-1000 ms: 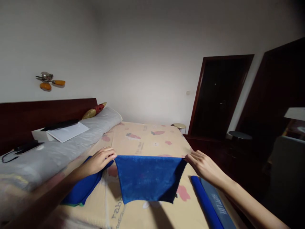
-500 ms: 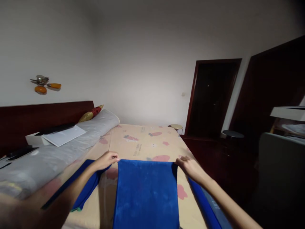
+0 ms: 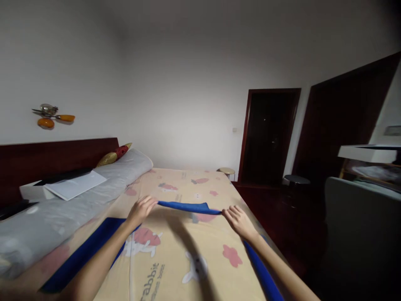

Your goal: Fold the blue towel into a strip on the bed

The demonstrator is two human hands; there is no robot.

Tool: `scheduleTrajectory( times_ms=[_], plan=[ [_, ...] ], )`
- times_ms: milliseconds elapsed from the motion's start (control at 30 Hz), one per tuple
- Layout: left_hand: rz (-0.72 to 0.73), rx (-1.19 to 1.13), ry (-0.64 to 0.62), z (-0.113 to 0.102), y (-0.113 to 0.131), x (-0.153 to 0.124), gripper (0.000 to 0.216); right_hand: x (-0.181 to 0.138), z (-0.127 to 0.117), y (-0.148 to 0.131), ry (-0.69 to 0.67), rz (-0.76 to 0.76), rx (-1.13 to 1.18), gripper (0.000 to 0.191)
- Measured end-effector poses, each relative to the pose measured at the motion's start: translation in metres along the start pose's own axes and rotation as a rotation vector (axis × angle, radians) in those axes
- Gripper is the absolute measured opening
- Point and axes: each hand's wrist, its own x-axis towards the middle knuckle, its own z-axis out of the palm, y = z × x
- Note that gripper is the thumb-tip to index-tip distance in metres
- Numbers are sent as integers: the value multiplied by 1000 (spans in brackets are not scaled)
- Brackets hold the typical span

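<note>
A blue towel [image 3: 188, 207] is stretched between my two hands above the bed, seen almost edge-on as a thin strip with a raised fold near its right part. My left hand [image 3: 142, 209] is closed on its left end. At the other end, my right hand [image 3: 238, 219] pinches the corner. Under my left forearm, a second piece of blue cloth [image 3: 84, 251] lies on the bed sheet [image 3: 175, 267], partly hidden. More blue cloth [image 3: 263, 271] lies along the bed's right edge, partly covered by my right forearm.
Along the headboard [image 3: 62, 156] runs a grey plastic-wrapped roll [image 3: 103, 196] with a white box lid or board [image 3: 75, 186] on it. A round stool [image 3: 227, 171] stands beyond the bed, a dark stool [image 3: 296, 179] to the right. A grey-green panel [image 3: 357, 225] rises at far right.
The towel hung down flat as a broad panel; now it has swung up and shows as a thin strip. My right hand has come slightly left. The view has shifted a little.
</note>
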Motion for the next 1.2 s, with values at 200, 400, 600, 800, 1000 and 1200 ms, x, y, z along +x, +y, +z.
scheduleTrajectory(
  times_ms=[200,400,600,800,1000,1200],
  plan=[
    [222,127,-104,74,12,-128,30,-96,48,-85,31,-107,58,20],
    [295,282,-405,164,16,-264,45,-199,97,-174,-18,-143,146,21],
    [252,250,-574,175,12,-297,38,-235,103,-192,-259,-150,240,15],
    [318,270,-597,162,21,-294,27,-239,98,-205,-491,-232,262,17],
    [351,247,-627,159,34,-299,13,-239,87,-213,-604,-218,353,18],
    [278,182,-631,158,48,-273,21,-206,86,-210,-667,-40,442,27]
  ],
)
